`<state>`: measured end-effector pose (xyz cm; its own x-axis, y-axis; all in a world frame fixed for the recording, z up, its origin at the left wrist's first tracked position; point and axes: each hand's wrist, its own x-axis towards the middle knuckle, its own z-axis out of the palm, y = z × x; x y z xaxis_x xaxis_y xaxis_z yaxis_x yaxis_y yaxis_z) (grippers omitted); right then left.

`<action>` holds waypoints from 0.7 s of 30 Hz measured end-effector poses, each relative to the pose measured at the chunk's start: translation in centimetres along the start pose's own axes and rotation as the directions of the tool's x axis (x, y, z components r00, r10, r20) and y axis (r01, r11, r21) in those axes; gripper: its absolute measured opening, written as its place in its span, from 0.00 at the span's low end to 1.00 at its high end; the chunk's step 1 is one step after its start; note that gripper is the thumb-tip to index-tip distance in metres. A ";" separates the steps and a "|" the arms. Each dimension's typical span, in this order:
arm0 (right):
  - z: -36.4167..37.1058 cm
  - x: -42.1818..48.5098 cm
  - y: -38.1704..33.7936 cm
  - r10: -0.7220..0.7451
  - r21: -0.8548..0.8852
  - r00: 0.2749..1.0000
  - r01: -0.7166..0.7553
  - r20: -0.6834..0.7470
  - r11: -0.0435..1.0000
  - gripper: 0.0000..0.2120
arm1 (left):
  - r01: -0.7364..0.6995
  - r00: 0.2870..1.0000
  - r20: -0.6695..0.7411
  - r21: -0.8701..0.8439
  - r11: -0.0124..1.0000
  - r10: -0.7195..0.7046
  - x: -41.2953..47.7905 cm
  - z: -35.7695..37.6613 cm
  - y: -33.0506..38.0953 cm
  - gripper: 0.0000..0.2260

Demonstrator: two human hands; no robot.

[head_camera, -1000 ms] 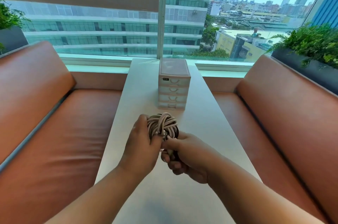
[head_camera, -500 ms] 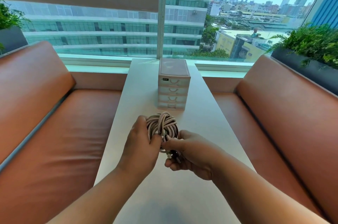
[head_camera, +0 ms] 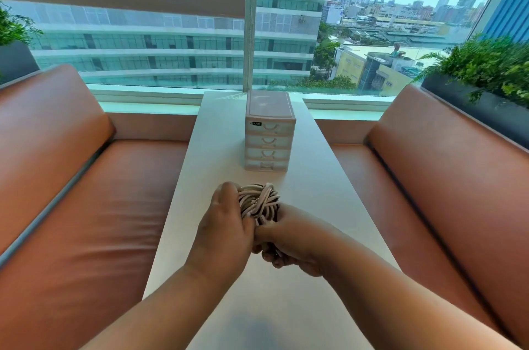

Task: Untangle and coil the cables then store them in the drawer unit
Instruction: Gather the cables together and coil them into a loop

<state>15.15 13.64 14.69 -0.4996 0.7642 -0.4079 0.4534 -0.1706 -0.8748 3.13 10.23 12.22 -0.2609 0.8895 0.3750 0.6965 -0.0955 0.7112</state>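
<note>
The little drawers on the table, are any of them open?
No, every drawer in the drawer unit is pushed in flush with its front.

One white table [head_camera: 315, 192], one four-drawer unit [head_camera: 269, 132], one cable bundle [head_camera: 259, 201], a left hand [head_camera: 226, 223] and right hand [head_camera: 294, 241], two brown benches [head_camera: 86, 192] [head_camera: 443, 178], two planters [head_camera: 14, 60] [head_camera: 472, 103].

A long, pale worktop [head_camera: 320, 206] runs toward the window [head_camera: 372, 35] — on it, near the far end, stands a small drawer unit [head_camera: 269, 138], upright, its four drawers shut.
</note>
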 end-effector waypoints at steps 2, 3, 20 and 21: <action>0.1 0.0 -0.3 0.002 -0.096 1.000 -0.002 -0.007 0.995 0.05 | -0.005 1.000 0.016 0.016 1.000 0.004 0.0 0.0 0.0 0.07; 0.1 0.1 -0.4 0.022 -0.162 1.000 -0.021 0.006 0.987 0.07 | -0.016 1.000 0.027 0.022 1.000 0.016 0.0 -0.1 -0.1 0.07; -2.5 -1.1 0.0 0.061 -0.043 0.980 -0.054 0.190 0.998 0.10 | 0.148 0.963 0.269 -0.421 0.895 -0.032 1.4 -1.6 -2.3 0.09; -2.4 -1.1 0.1 0.061 0.006 0.977 -0.064 0.203 0.998 0.09 | 0.215 0.957 0.279 -0.515 0.830 -0.075 1.2 -1.2 -2.0 0.11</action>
<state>17.53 14.27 15.70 -0.6103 0.6100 -0.5054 0.4797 -0.2232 -0.8486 0.61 10.92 11.99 -0.1158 0.9834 0.1395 0.1776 -0.1177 0.9770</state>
